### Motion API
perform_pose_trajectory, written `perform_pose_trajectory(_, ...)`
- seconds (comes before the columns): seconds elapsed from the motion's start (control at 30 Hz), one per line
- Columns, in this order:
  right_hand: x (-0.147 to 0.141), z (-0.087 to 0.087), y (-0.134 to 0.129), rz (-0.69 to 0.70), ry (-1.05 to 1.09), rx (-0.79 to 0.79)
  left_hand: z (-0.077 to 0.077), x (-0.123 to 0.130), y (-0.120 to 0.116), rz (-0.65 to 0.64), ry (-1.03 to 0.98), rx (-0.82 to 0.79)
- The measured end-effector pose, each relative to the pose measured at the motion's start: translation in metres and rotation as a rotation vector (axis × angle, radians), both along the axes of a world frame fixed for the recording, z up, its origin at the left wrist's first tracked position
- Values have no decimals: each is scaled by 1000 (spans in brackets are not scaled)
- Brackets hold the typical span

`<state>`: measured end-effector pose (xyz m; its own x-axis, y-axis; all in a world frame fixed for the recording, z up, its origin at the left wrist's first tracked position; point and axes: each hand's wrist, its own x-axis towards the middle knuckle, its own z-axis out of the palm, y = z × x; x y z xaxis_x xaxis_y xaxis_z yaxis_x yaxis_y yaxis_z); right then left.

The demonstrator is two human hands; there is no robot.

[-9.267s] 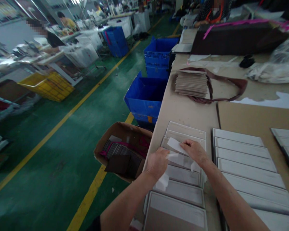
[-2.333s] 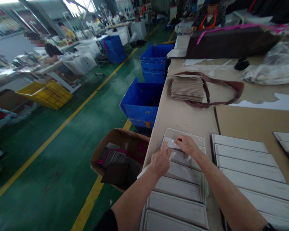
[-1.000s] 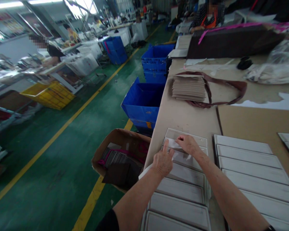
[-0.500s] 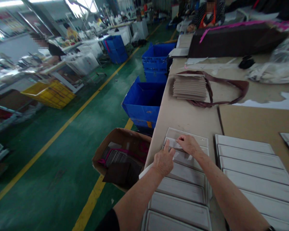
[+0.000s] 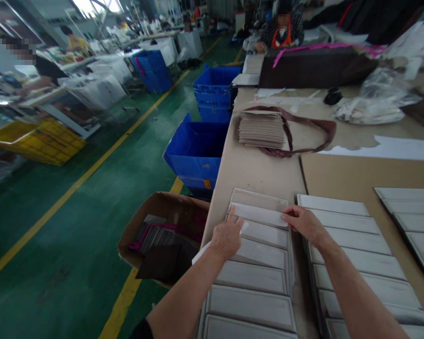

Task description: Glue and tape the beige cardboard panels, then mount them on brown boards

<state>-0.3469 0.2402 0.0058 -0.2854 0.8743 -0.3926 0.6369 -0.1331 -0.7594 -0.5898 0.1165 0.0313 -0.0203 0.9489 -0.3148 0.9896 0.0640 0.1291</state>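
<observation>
A thin white strip (image 5: 259, 214) lies across the top of the near row of overlapping pale rectangular panels (image 5: 252, 277). My left hand (image 5: 226, 238) has its index finger stretched onto the strip's left end, with the other fingers partly curled below. A small white piece (image 5: 245, 229) shows beside its thumb; whether the hand holds it I cannot tell. At the strip's right end, my right hand (image 5: 305, 225) is closed, thumb and fingertips pinching the edge.
More pale panels (image 5: 349, 245) lie in rows to the right. Ahead are a stack of beige pieces (image 5: 261, 129) and a brown fabric loop (image 5: 325, 127). Left of the table edge stand a cardboard box (image 5: 159, 200) and blue bins (image 5: 198, 160). A person in an orange apron (image 5: 282, 35) is at the far end.
My right hand has moved right along the strip, from near its left part to its right end. My left hand stays at the left end. The view has turned slightly right.
</observation>
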Motion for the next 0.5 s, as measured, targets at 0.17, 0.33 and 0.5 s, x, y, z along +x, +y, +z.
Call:
perform_pose_trajectory(0.17,-11,-7,-10,-92,-209,230,1,0,2,-7,14,-12)
perform_pose_trajectory(0.33,-16,-8,-13,-107,-264,248,4,2,4,8,42,-39)
perform_pose_trajectory(0.5,-19,-6,-13,-153,-250,224,3,1,4,-5,39,-25)
